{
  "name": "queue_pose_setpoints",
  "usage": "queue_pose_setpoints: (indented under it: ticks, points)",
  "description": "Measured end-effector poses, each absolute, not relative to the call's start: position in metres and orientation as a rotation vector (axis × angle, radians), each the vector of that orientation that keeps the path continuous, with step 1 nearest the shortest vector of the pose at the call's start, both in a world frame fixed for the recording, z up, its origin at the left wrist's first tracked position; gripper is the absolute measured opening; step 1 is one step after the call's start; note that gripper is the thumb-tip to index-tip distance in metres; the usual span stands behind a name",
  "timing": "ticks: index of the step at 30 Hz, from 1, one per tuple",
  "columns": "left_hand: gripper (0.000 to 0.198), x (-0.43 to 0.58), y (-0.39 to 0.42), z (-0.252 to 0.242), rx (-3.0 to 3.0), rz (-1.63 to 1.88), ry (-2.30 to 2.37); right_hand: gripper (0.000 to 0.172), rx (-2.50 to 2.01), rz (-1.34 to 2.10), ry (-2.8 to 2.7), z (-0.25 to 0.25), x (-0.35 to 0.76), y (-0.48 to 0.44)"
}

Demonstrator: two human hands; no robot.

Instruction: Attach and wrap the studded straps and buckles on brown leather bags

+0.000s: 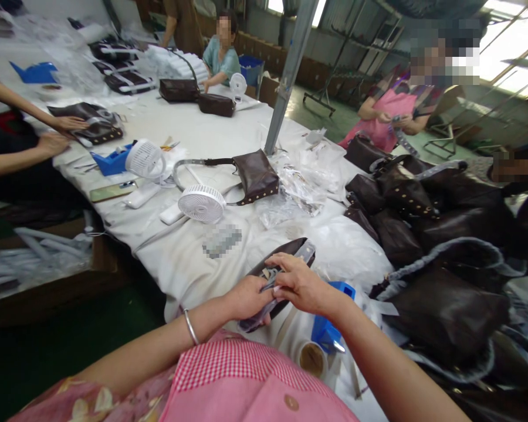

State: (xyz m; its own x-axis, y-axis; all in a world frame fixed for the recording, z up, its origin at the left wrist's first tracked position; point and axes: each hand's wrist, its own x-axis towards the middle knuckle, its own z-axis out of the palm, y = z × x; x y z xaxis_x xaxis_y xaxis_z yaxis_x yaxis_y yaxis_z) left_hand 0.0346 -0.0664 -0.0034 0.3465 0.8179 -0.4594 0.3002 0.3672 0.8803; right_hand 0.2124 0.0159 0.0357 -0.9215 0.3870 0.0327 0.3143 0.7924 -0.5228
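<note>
Left hand (250, 298) clamped on a dark brown bag (293, 246), thumb on top, some fingers hidden underneath. Right hand (300, 284) is over the bag's opening, fingers bent, tips on some grey material (269, 278) right by the left thumb; can't tell if they're pinched together. Hands touching or nearly so. Bag is tilted, at the near edge of the white-covered table (182, 264), just in front of the pink apron (264, 390).

Right of the hands, same edge: blue tape dispenser (320, 337), tape roll (312, 358) beside it. Clear plastic film (352, 243) beyond, then a big heap of brown bags (449, 310) along the right side.

Past the hands, toward mid-table: round white fan (201, 203), another brown bag (257, 176) with its strap looped left. Second fan (144, 158) and a phone (113, 191) sit nearer the left edge. Co-worker's hands (73, 123) on a brown bag (103, 130) at the far-left edge.
</note>
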Motion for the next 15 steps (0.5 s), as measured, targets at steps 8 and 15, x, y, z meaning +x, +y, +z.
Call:
queue_pose_setpoints:
  ticks: [8,15]
  points:
    - [0.048,0.039,-0.071,0.010,1.705,0.382,1.266,0.014,-0.591,1.466,-2.884,0.029,0.215,0.029]
    - [0.044,0.042,-0.072,0.003,1.775,0.360,1.309,0.006,-0.659,1.613,-2.632,0.025,0.219,0.020]
